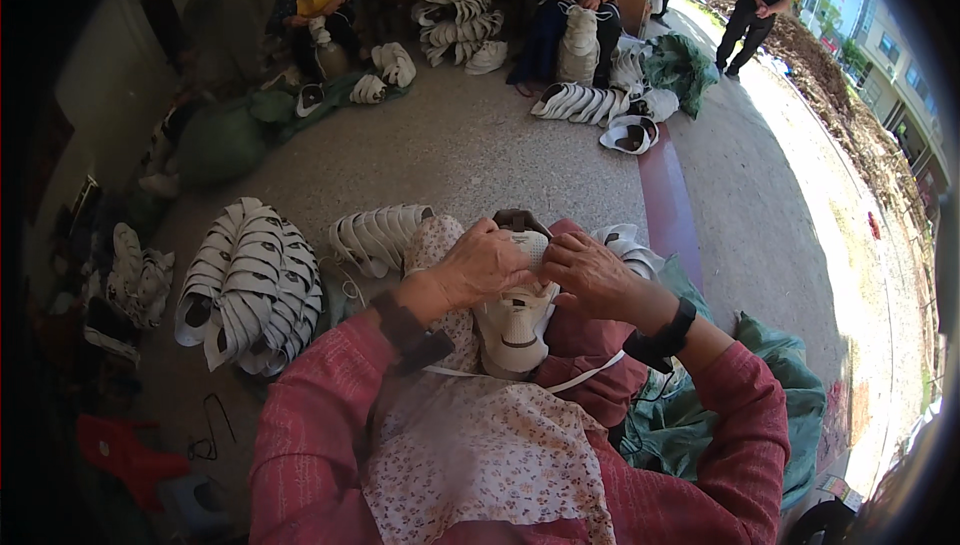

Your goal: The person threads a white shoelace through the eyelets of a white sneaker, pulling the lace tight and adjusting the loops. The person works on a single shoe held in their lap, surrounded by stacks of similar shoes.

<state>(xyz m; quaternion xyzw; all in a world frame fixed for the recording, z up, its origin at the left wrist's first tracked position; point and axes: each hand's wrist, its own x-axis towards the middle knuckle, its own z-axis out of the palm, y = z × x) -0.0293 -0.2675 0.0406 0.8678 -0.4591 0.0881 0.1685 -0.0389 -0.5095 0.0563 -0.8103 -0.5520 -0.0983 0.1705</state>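
A white shoe upper (515, 333) with a dark collar lies across my lap, toe end toward me. My left hand (485, 263) grips its left side near the lacing area, fingers curled. From the other side my right hand (592, 273) pinches the upper's right edge, its fingertips partly hidden. A white lace (590, 376) trails out to both sides below the hands. Beneath lies a flowered apron (485, 455).
Stacked white shoe uppers (250, 280) stand at my left, with a further row (375, 235) beside my knee. Green sacking (780, 375) lies at right, a red stool (128, 457) lower left. Two seated people work at the back; another person (757, 5) stands outside.
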